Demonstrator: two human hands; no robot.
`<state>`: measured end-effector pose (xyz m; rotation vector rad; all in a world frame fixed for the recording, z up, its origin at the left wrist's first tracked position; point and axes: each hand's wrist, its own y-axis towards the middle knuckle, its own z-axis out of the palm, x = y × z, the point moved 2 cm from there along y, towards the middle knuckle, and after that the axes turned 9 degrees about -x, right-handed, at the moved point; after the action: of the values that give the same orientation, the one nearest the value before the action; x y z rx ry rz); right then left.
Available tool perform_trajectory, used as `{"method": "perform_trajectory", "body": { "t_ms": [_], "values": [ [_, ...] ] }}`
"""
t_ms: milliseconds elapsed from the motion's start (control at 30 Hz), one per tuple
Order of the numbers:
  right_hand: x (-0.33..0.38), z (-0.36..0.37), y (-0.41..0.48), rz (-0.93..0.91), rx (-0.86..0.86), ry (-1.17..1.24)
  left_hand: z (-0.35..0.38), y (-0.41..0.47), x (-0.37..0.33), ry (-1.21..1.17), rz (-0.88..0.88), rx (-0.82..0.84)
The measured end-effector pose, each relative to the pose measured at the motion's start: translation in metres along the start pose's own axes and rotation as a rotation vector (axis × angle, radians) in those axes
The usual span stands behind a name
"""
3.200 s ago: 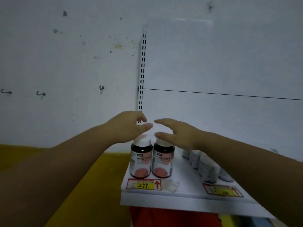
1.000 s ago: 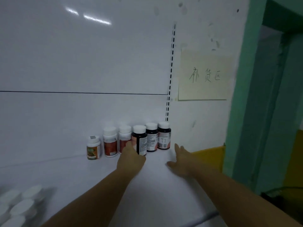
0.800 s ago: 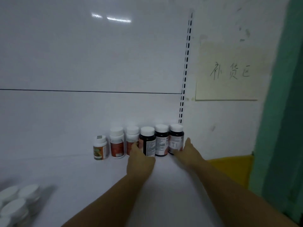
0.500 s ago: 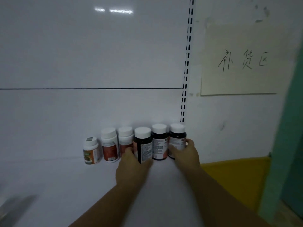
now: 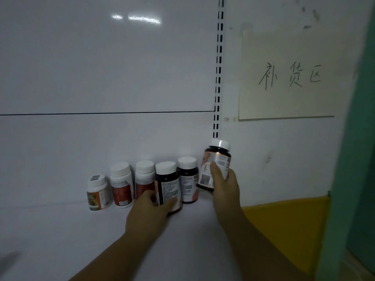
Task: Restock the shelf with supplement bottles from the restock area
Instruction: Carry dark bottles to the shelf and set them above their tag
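Observation:
A row of supplement bottles stands against the white back panel on the white shelf (image 5: 60,230). My right hand (image 5: 224,184) grips a dark bottle with a white cap (image 5: 216,159), lifted and tilted above the row's right end. My left hand (image 5: 150,209) is wrapped round another dark white-capped bottle (image 5: 167,183) that stands on the shelf. Between them stands a third dark bottle (image 5: 188,179). To the left are two white bottles with red labels (image 5: 121,184) (image 5: 144,177) and a short bottle with an orange-green label (image 5: 97,192).
A slotted upright rail (image 5: 218,67) marks the shelf's right end. A pale paper sign with handwritten characters (image 5: 284,74) hangs on the wall to its right. Below it is a yellow wall band (image 5: 284,224), and a green door frame (image 5: 353,138) rises at far right.
My right hand has closed on the rightmost dark bottle and lifted it off the shelf. My left hand has closed round the dark bottle two places to its left.

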<state>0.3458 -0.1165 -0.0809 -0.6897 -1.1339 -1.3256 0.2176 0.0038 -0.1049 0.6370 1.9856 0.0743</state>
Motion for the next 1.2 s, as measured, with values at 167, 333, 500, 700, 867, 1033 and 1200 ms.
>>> {"method": "perform_trajectory", "body": {
  "t_ms": [167,333,500,700,867,1033,1200],
  "values": [
    [0.004,0.003,-0.014,-0.065,0.188,-0.014,-0.014,-0.01,-0.016,-0.645,-0.244,0.121],
    [0.004,0.016,-0.024,-0.055,0.364,0.011,-0.023,-0.018,-0.027,-1.083,-0.397,0.31],
    [0.005,0.02,-0.031,0.062,0.482,0.024,-0.035,-0.021,-0.033,-0.91,-0.273,0.255],
    [0.054,0.027,-0.052,0.265,0.712,0.116,-0.085,-0.038,-0.035,-0.899,-0.295,0.105],
    [0.088,0.049,-0.131,0.28,0.756,0.15,-0.164,-0.077,-0.015,-0.882,-0.196,0.174],
    [0.086,0.085,-0.244,0.275,0.808,0.191,-0.257,-0.116,0.025,-0.714,-0.1,0.022],
    [0.08,0.135,-0.349,0.227,0.932,0.077,-0.359,-0.154,0.082,-0.519,-0.118,-0.166]
  ]
}}
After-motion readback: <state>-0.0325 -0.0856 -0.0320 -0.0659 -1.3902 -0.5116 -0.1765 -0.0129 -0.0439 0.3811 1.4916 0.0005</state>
